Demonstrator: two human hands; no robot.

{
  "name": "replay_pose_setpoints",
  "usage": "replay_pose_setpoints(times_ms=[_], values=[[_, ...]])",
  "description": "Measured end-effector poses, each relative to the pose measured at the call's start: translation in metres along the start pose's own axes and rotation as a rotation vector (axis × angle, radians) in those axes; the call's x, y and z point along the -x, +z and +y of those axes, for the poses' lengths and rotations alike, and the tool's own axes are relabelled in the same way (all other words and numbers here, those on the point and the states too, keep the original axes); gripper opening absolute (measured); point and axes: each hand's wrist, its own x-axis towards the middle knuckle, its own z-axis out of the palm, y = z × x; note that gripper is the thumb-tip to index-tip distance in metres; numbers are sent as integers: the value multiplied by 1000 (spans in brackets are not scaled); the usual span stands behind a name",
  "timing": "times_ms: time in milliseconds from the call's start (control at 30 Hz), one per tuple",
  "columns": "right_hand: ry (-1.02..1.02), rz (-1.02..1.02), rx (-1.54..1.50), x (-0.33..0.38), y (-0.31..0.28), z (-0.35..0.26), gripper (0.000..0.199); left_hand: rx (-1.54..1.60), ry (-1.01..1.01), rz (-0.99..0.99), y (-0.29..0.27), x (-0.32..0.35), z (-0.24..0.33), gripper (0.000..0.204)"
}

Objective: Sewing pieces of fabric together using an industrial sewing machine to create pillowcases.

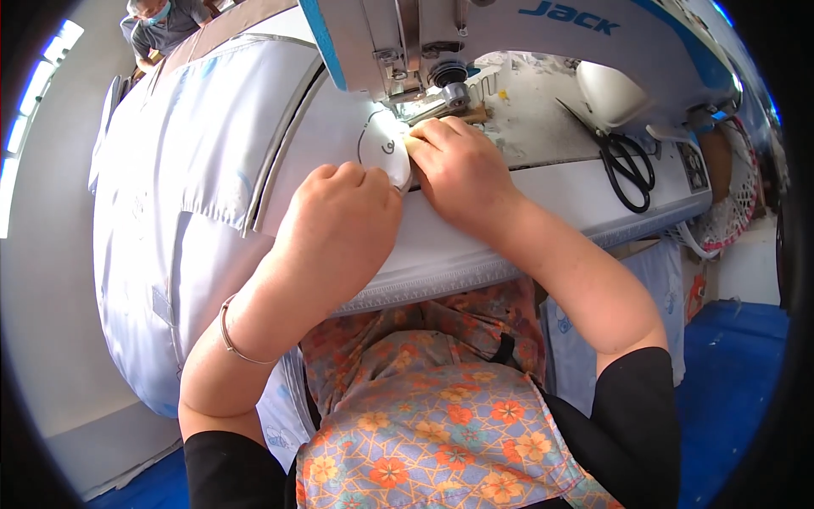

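Together, both hands (339,212) (458,161) press the white fabric piece (381,144) flat beneath them.

A single fisheye view looks down from the person's head, steeply and from close range, onto the sewing machine (509,34) and the white bench (543,191) in front of the body. Both forearms enter from the lower edge. Straight edges curve toward the dark round rim. At the upper left corner the view reaches another person (161,21) farther away.
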Motion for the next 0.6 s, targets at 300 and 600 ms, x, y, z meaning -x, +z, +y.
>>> replay_pose_setpoints(times_ms=[300, 600], values=[[-10, 27, -1, -3, 1, -1, 21, -46, 13, -9, 10, 0, 5, 8], [14, 48, 28, -5, 2, -5, 25, -89, -61, -43, 25, -1, 24, 3]])
